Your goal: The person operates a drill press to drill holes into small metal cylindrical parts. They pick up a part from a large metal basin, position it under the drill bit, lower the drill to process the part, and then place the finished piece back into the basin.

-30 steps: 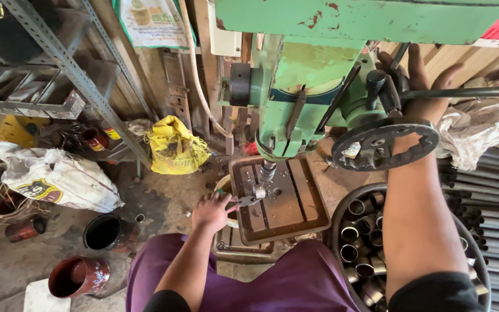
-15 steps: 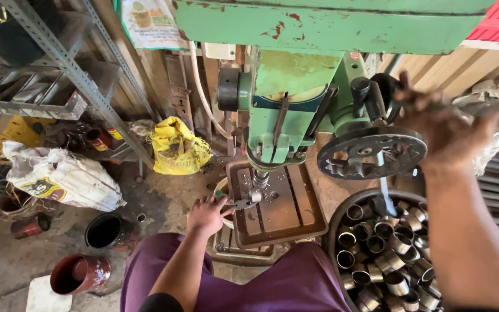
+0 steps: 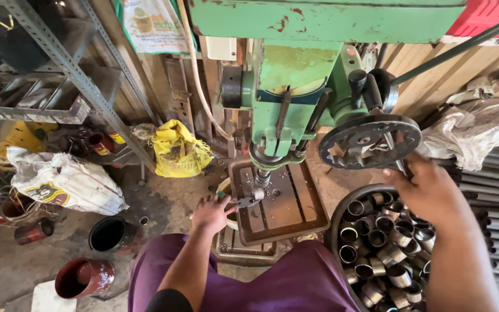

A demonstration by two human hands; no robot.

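A green drill press [image 3: 295, 75] stands in front of me, its spindle [image 3: 262, 173] just above the slotted metal table [image 3: 281, 205]. My left hand [image 3: 212, 212] grips a small clamp tool [image 3: 250, 199] that holds a short metal piece on the table under the spindle. My right hand [image 3: 425, 188] hangs below the black feed wheel [image 3: 371, 140], fingers around one of its thin spoke handles [image 3: 398, 162]. A round tub [image 3: 342, 211] full of several short metal tube pieces [image 3: 385, 242] sits under my right arm.
A yellow sack [image 3: 177, 150] and a white sack [image 3: 64, 182] lie on the dirt floor at left, near a metal rack [image 3: 47, 92], a black pot [image 3: 110, 234] and a red pot [image 3: 83, 278]. Cloth bags [image 3: 480, 130] and long pipes [image 3: 498, 190] lie at right.
My right hand has come down from the upper handle of the feed wheel to a spoke below it, turning the wheel. My left hand has stayed on the clamp tool.
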